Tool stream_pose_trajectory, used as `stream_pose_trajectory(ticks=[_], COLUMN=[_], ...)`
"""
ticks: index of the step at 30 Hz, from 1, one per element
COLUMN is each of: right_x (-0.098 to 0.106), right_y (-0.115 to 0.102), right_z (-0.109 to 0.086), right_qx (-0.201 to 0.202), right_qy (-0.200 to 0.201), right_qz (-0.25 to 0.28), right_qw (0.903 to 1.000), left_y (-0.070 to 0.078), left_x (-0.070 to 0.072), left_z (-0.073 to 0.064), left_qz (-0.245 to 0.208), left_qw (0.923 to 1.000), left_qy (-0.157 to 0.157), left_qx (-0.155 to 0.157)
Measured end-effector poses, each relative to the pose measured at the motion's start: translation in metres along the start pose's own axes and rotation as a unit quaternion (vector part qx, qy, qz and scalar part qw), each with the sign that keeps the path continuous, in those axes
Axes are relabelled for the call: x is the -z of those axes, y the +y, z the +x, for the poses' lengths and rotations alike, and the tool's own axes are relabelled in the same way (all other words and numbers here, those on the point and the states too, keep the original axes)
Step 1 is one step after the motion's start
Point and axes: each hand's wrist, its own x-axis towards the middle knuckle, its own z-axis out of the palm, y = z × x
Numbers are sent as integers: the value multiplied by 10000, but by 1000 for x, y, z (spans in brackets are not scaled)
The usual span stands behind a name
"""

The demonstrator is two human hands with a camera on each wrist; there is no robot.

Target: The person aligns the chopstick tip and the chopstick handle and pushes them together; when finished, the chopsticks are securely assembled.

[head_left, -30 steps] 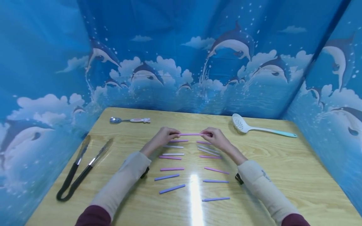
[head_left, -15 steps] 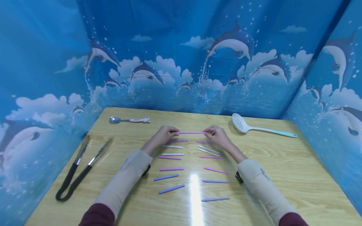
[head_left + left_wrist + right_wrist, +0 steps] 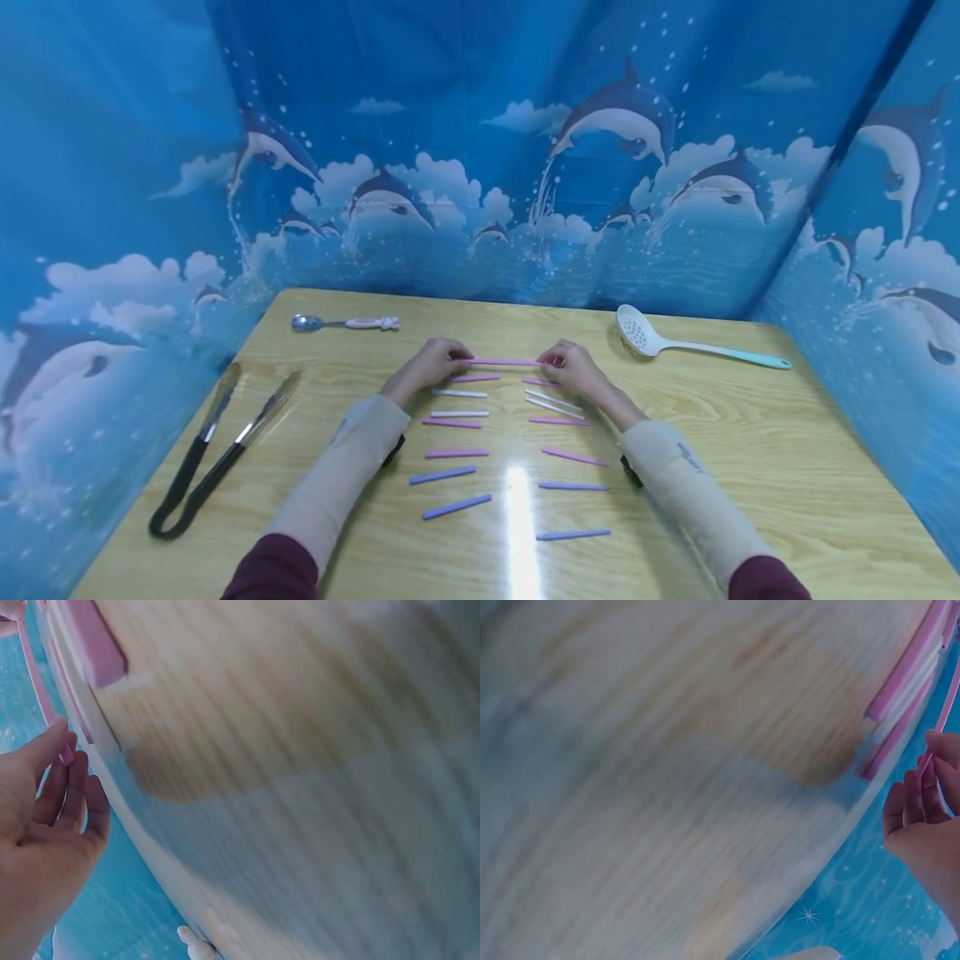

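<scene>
A thin, long pink stick [image 3: 504, 362] is stretched level between both hands, above the far end of two columns of shorter sticks. My left hand [image 3: 437, 361] pinches its left end between thumb and fingers; in the left wrist view the tip of the stick pokes out past the thumb [image 3: 52, 735]. At the other end, my right hand [image 3: 573, 367] pinches it the same way, other fingers curled below, as the right wrist view shows. Nearest the hands lie a short pink stick [image 3: 476, 378] on the left and another short pink stick [image 3: 542, 382], partly covered by the right hand.
Left column: white sticks [image 3: 460, 414], pink sticks [image 3: 457, 454], violet-blue sticks [image 3: 457, 507]. Right column: white sticks [image 3: 553, 401], pink sticks [image 3: 574, 457], violet-blue sticks [image 3: 573, 487]. Around them lie black-handled tongs [image 3: 198, 462], a spoon [image 3: 345, 323] and a white skimmer [image 3: 660, 342]. A dolphin curtain [image 3: 465, 167] borders the wooden table [image 3: 750, 450].
Both hands keep their pinch on the pink stick. They have shifted slightly apart, so more of it shows between them, and it rose a little, then came lower. The other sticks stay put.
</scene>
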Motion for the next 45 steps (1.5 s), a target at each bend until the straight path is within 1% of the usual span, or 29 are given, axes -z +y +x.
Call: stream_pose_trajectory(ticks=[7, 10, 16, 23, 32, 37, 41, 43, 45], right_x=[-5, -5, -3, -3, -1, 1, 5, 8, 11], right_y=[5, 6, 5, 4, 2, 3, 6, 8, 9], right_z=[1, 2, 2, 3, 3, 4, 2, 0, -2], right_qx=[-38, -145, -283, -434, -432, -606, -703, -645, -674], right_qy=[-134, -204, -305, -328, -331, -385, -265, -164, -85], right_qz=[-123, -86, -8, 12, 3, 211, 304, 267, 278], right_qw=[9998, 9996, 9991, 9985, 9985, 9972, 9967, 9974, 9973], left_y=[-6, -6, -3, -5, -6, -7, -8, -8, -8], left_x=[-4, -4, -3, -2, -1, -1, 0, 1, 2], left_z=[5, 5, 6, 8, 8, 5, 2, 1, -2], left_qz=[129, 110, 31, 33, 159, 120, 82, 59, 52], left_qw=[9997, 9997, 9996, 9996, 9995, 9996, 9999, 10000, 10000], left_qy=[-133, -178, -262, -284, -247, -180, -63, -7, 37], left_qx=[-172, -116, 96, 2, -100, -176, -101, -60, -55])
